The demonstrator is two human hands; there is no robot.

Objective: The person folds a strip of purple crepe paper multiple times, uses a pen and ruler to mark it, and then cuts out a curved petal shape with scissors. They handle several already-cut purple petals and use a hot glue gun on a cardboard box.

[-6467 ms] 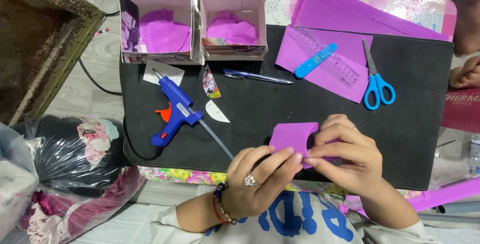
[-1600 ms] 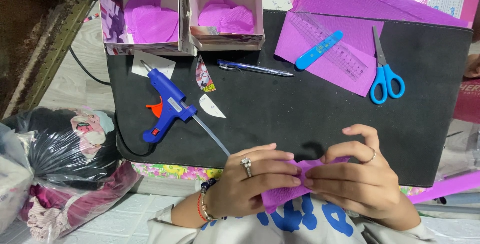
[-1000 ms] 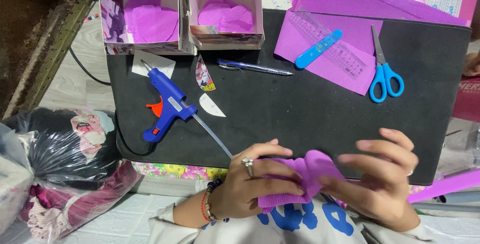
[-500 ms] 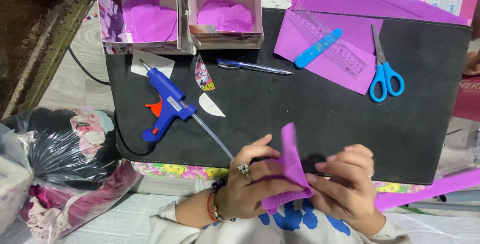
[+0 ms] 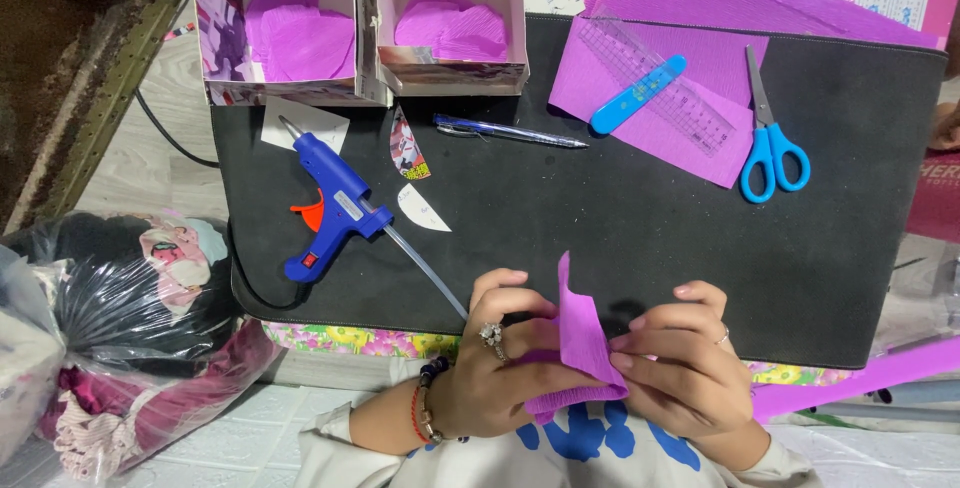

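Both hands hold one folded piece of purple crepe paper [image 5: 578, 343] at the near edge of the black mat [image 5: 620, 218]. My left hand [image 5: 495, 363], with a ring and bead bracelets, grips its lower left part. My right hand [image 5: 685, 368] pinches its right side with fingers and thumb. The paper stands up on edge between the hands, its top corner pointing away from me.
A blue glue gun [image 5: 330, 206] lies left on the mat, its glue stick pointing toward my left hand. Two open boxes [image 5: 365, 28] with purple paper pieces stand at the back. Pen [image 5: 510, 132], clear ruler [image 5: 658, 83], blue cutter [image 5: 637, 94], blue scissors [image 5: 768, 143] and purple sheets [image 5: 700, 8] lie behind.
The paper lay flatter between my hands a second ago. It has been folded and turned up on edge, and my right hand's fingers have closed onto it.
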